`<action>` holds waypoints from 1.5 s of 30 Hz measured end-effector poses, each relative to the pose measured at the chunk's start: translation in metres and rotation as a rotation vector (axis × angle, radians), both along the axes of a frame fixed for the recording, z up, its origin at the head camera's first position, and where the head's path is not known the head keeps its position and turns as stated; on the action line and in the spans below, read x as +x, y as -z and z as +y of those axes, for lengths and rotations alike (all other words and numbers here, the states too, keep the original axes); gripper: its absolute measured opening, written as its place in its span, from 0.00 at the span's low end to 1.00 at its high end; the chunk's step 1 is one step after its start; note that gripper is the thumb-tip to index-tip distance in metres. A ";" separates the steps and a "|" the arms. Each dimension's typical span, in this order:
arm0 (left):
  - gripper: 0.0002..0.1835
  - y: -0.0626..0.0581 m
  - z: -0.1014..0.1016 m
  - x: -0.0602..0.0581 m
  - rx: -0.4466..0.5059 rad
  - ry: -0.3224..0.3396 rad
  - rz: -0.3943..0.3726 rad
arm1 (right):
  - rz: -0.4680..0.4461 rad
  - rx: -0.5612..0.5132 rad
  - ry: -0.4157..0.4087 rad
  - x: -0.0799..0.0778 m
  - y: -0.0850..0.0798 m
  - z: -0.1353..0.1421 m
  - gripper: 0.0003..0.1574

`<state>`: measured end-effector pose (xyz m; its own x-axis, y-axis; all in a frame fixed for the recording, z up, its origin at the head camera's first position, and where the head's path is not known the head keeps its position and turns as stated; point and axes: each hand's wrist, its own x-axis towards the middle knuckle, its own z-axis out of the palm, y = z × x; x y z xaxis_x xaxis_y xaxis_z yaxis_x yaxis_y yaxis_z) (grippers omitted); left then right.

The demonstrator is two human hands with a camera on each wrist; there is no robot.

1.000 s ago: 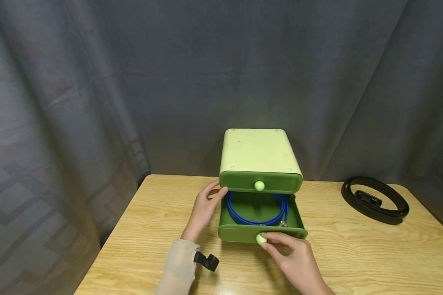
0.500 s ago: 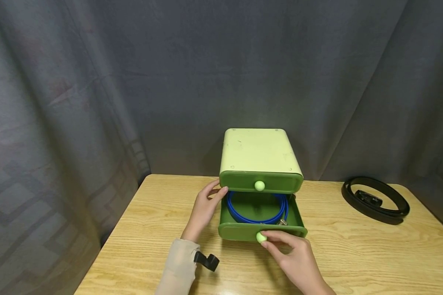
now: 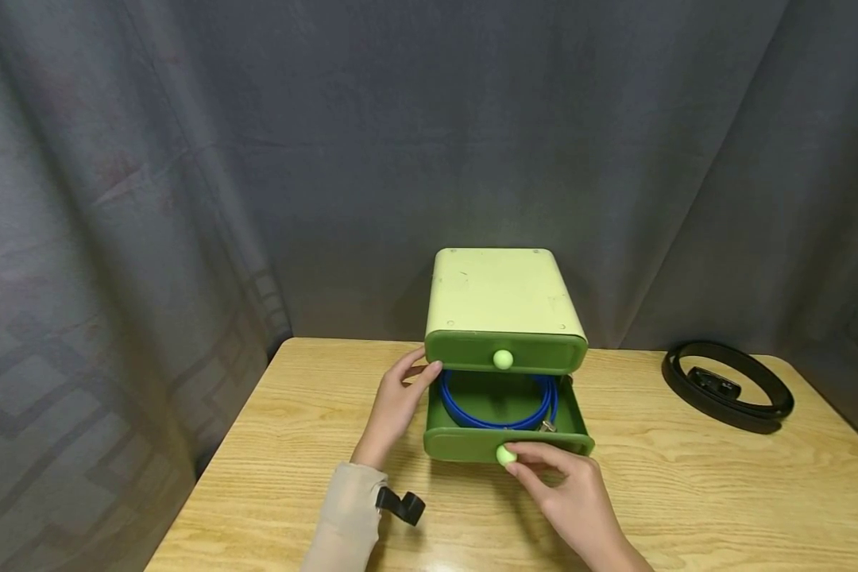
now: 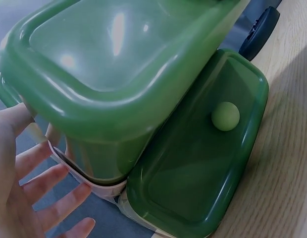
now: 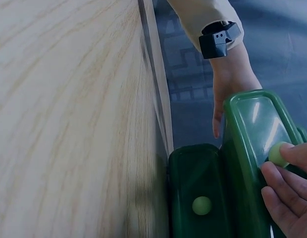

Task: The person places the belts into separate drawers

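A small cabinet with a cream top [image 3: 504, 290] stands on the table with its upper green drawer [image 3: 465, 352] closed. Its lower green drawer [image 3: 465, 445] is pulled partway out, and a coiled blue strap [image 3: 460, 415] with a small metal piece lies inside. My right hand [image 3: 575, 492] pinches the lower drawer's round light-green knob [image 3: 504, 455] between thumb and fingers. At the cabinet's left side, my left hand [image 3: 395, 401] rests with its thumb by the front edge. The left wrist view shows that hand's fingers [image 4: 47, 176] loosely spread beside the cabinet's edge.
Right of the cabinet, a coiled black belt [image 3: 729, 389] with a dark buckle lies near the back of the wooden table [image 3: 686, 492]. Grey curtains [image 3: 508, 143] hang behind and at both sides. A black wrist device [image 3: 403, 507] sticks out from the left sleeve.
The lower drawer has slid slightly inward, away from me, with my right hand moving along on its knob. My left hand has stayed in place.
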<state>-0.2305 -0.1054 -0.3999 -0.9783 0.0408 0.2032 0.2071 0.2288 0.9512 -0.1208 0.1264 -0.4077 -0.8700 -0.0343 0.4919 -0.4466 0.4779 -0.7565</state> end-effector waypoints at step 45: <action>0.30 -0.002 0.000 0.002 -0.012 -0.011 0.001 | 0.057 -0.027 -0.007 -0.006 0.001 0.000 0.18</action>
